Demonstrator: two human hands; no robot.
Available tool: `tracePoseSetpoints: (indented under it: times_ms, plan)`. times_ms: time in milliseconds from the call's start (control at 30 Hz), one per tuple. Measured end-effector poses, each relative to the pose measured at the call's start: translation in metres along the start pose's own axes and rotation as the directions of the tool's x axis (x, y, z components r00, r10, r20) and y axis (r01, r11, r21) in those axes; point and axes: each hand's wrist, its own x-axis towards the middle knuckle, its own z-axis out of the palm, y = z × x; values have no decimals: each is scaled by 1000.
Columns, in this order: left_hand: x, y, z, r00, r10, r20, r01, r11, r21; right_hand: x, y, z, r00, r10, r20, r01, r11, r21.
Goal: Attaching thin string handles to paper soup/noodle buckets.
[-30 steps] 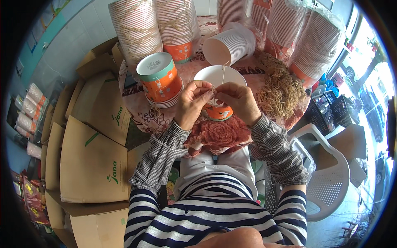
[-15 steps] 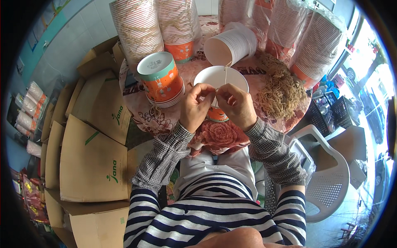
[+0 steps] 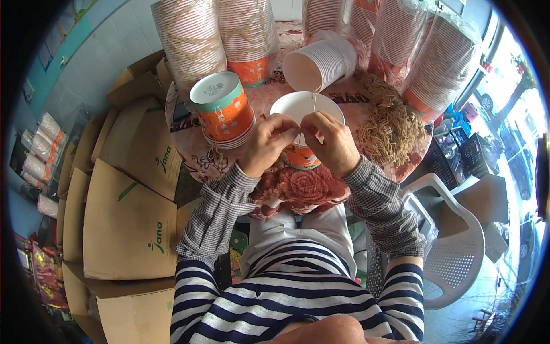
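A white-lined orange paper bucket (image 3: 303, 159) stands mouth up at the near part of the table. A thin cord of twine (image 3: 314, 101) hangs from its far rim and runs across the mouth toward my fingers. Over the near rim, my left hand (image 3: 267, 144) is closed in a pinch, its fingertips almost meeting those of the other hand. Pinched likewise, my right hand (image 3: 333, 143) sits just right of it. Both appear to grip the cord's near end, which the fingers mostly cover. To the right lies a heap of loose tan twine strands (image 3: 392, 129).
Inverted orange buckets (image 3: 222, 114) are stacked at the left. Tall bucket stacks (image 3: 189, 43) line the back, several in plastic wrap, and one wrapped stack (image 3: 318, 62) lies sideways. Cardboard boxes (image 3: 129, 218) crowd the left; a white plastic chair (image 3: 458, 252) stands right.
My left hand and forearm have shifted slightly down and left, and the right hand a little right. The fingertips stay pinched together over the bucket's near rim. The bucket has barely moved.
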Motion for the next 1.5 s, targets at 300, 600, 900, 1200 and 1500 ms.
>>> tracePoseSetpoints:
  times_ms: [300,600,900,1200,1500]
  plan:
    - [8,-9,-16,932,-260,253,358,778,-517,-8,4,9,999,48,-11,-42,958,285]
    - [6,-9,-18,934,-242,263,344,809,-477,-4,6,8,995,-43,-87,61,975,215]
    - [-6,-5,-2,995,-85,45,92,978,-188,-4,7,6,998,50,-40,-42,982,187]
    - [-12,-19,2,967,236,92,-252,926,279,-8,9,13,985,163,-47,-158,982,101]
    - [7,-8,11,999,47,7,-48,995,86,2,9,5,999,49,9,-50,997,53]
